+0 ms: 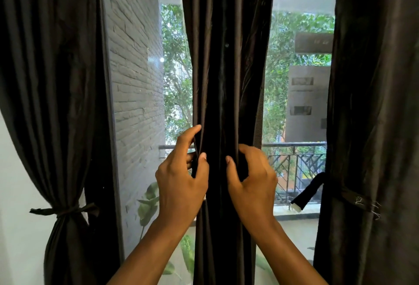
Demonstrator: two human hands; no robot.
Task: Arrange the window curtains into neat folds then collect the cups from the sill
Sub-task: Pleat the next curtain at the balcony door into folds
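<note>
My left hand [181, 182] and right hand [251, 178] both pinch pleats of the dark brown satin middle curtain [226, 69], gathering it. The left curtain [52, 80] is already tied; I see no cups or sill yet.

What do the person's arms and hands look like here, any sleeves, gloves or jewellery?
Both forearms are bare as far as the picture shows: no sleeves reach into view. The left hand and the right hand wear no gloves, and no rings, watch or bracelets show on the fingers or wrists. The fingernails look short and unpainted.
</note>
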